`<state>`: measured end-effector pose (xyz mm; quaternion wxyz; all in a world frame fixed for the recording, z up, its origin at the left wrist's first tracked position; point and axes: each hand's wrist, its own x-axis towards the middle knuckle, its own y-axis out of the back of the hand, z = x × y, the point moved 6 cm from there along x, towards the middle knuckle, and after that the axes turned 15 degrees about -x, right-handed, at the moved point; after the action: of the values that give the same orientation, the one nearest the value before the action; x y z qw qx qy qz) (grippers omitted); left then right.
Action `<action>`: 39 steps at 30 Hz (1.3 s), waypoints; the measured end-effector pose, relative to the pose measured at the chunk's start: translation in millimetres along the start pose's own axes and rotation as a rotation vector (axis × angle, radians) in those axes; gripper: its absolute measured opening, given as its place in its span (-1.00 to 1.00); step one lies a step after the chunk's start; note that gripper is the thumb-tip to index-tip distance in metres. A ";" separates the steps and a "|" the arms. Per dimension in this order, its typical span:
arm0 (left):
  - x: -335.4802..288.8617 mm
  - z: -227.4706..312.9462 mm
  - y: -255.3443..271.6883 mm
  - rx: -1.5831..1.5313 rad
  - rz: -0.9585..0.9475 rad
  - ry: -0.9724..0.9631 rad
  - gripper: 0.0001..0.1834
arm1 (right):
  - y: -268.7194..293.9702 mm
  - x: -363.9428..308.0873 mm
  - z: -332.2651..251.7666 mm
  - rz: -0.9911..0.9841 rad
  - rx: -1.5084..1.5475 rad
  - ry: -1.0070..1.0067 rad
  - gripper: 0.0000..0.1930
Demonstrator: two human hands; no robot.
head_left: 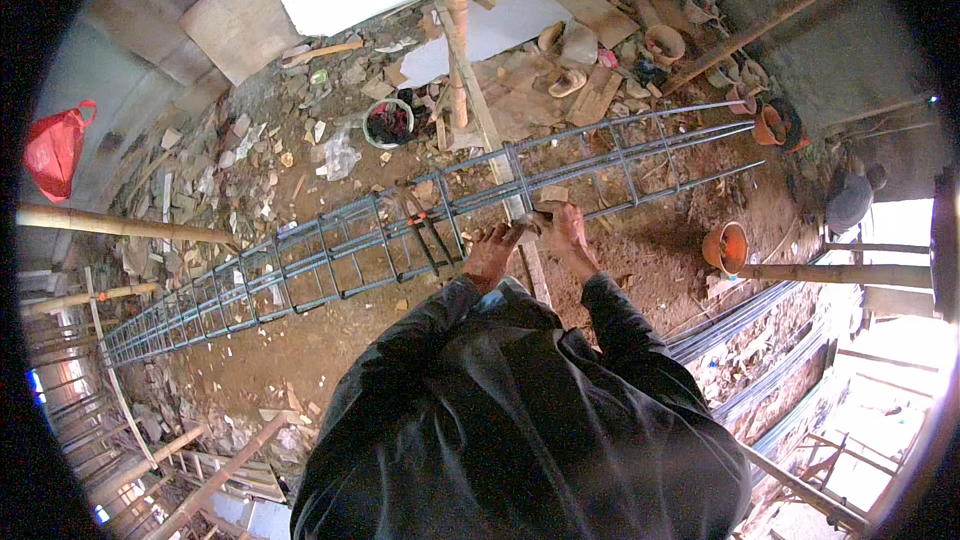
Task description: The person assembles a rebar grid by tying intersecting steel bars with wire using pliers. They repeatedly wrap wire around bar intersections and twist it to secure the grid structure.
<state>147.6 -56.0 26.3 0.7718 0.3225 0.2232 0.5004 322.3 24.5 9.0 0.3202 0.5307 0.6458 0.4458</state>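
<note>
A long rebar cage (pixel 345 252) of bluish steel bars with square stirrups runs across the ground in front of me, resting on a wooden plank (pixel 483 120). My left hand (pixel 490 252) is at the cage's near side by the plank, its fingers curled. Close beside it, my right hand (pixel 565 228) is also closed, with its fingers bent. The two hands almost meet over the plank at a small greyish piece, too small to name. Left of my hands, a dark two-legged tool with orange marks (pixel 428 230) lies against the cage.
An upright bamboo pole (pixel 457 40) stands beyond the cage. Rubble and board scraps cover the far ground, with a white bucket (pixel 389 124) among them. An orange bucket (pixel 725 248) stands at right, near bundled bars (pixel 745 320). A red bag (pixel 57 152) hangs far left.
</note>
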 end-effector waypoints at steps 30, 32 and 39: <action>-5.2 1.9 -7.5 0.054 -0.062 0.012 -0.26 | -18.4 6.6 19.1 -0.188 0.387 -0.115 -0.56; -3.5 1.6 -8.2 0.037 -0.023 0.013 -0.31 | -12.8 7.0 16.9 -0.211 0.359 -0.126 -0.55; -4.6 -7.9 -22.8 0.091 -0.056 0.039 -0.37 | -11.8 8.5 13.0 -0.086 0.016 -0.079 -0.60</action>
<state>154.8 -64.7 4.5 0.7657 0.3412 0.2697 0.4740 327.1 35.3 -6.4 0.3600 0.5221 0.6584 0.4053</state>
